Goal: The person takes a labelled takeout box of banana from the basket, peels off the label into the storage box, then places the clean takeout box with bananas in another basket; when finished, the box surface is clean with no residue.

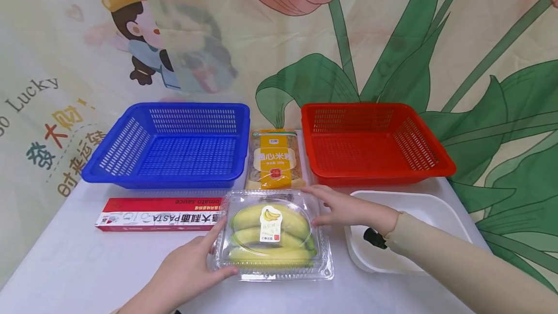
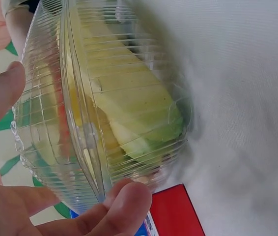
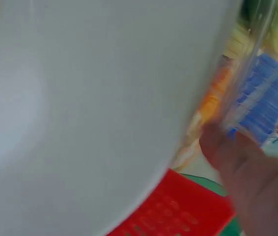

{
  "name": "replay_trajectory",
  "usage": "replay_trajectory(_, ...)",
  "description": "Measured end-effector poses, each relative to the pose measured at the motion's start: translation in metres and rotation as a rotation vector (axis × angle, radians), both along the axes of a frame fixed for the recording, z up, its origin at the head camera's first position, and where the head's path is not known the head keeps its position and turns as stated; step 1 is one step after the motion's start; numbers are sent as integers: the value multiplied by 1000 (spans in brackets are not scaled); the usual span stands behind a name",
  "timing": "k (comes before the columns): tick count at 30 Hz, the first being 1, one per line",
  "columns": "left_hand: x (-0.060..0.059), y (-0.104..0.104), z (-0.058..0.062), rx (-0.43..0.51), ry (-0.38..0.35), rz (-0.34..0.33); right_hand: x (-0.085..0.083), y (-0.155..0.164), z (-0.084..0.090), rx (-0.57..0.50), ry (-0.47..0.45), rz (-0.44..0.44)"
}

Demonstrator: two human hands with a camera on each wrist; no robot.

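Observation:
A clear plastic clamshell box of bananas [image 1: 273,236] is at the front middle of the table in the head view, with a banana sticker on its lid. My left hand [image 1: 187,265] grips its left side, thumb at the near corner and fingers along the edge. On the opposite side, my right hand [image 1: 344,210] holds the box by its upper right edge. Up close in the left wrist view, the bananas [image 2: 129,93] show through the ribbed wall, fingertips at its rim. Only part of the right hand [image 3: 257,172] appears in the right wrist view, blurred at the box's edge.
Behind stand a blue basket [image 1: 187,159] and a red basket [image 1: 357,154], with a yellow bag of rice noodles [image 1: 275,161] between them. A red and white pasta box [image 1: 159,214] lies left of the clamshell. A white tub [image 1: 410,260] sits under the right forearm.

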State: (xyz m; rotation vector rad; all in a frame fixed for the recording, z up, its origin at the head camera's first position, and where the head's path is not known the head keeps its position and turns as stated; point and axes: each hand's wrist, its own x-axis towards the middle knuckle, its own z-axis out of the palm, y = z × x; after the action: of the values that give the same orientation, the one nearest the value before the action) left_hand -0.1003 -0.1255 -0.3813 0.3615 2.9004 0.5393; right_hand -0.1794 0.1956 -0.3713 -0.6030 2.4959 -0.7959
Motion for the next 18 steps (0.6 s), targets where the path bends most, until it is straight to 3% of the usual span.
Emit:
replay_trajectory(5, 0, -1, -2, 8, -19, 21, 6, -14, 9, 81, 212, 65)
replay_trajectory(9, 0, -2, -4, 15, -27, 34, 9, -31, 15, 66, 357, 163)
replay_trajectory(13, 0, -1, -5, 28, -47, 46, 7, -43, 17, 38, 376, 180)
replay_trajectory(18, 0, -1, -7, 39, -60, 66, -3, -53, 12, 30, 301, 159)
